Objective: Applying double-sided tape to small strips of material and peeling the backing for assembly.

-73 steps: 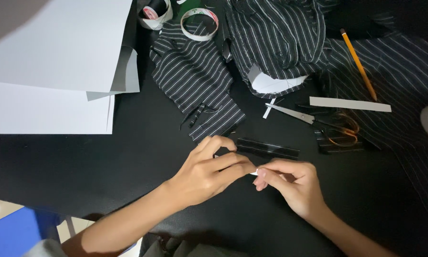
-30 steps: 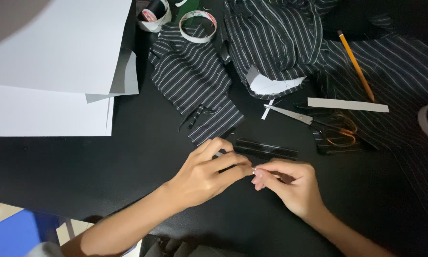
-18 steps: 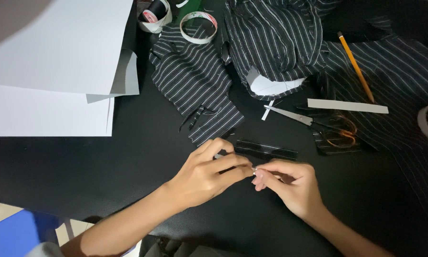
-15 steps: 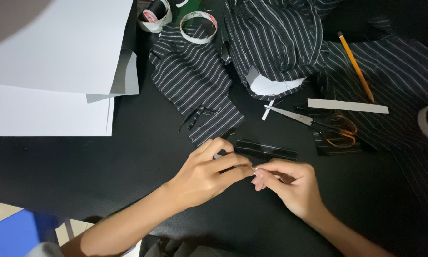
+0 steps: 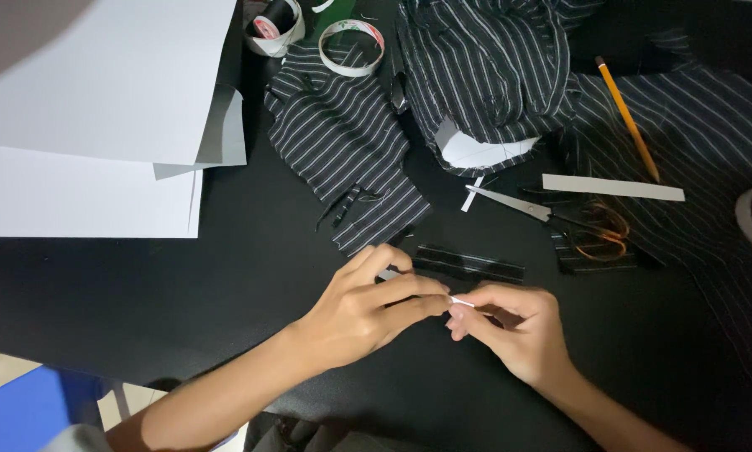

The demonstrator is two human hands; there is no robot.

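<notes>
A thin white strip (image 5: 462, 302) is pinched between the fingertips of the left hand (image 5: 361, 312) and right hand (image 5: 516, 332). A narrow striped fabric band (image 5: 470, 264) lies just beyond, untouched; the scissors (image 5: 552, 216) are set aside, so cutting seems done.

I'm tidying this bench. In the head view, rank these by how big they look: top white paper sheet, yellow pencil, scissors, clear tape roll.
1. Top white paper sheet, by far.
2. Scissors and yellow pencil: similar length, too close to rank.
3. Clear tape roll, smallest.

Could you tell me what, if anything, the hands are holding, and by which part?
Both hands, left hand and right hand, pinch a thin white strip at its ends.
</notes>
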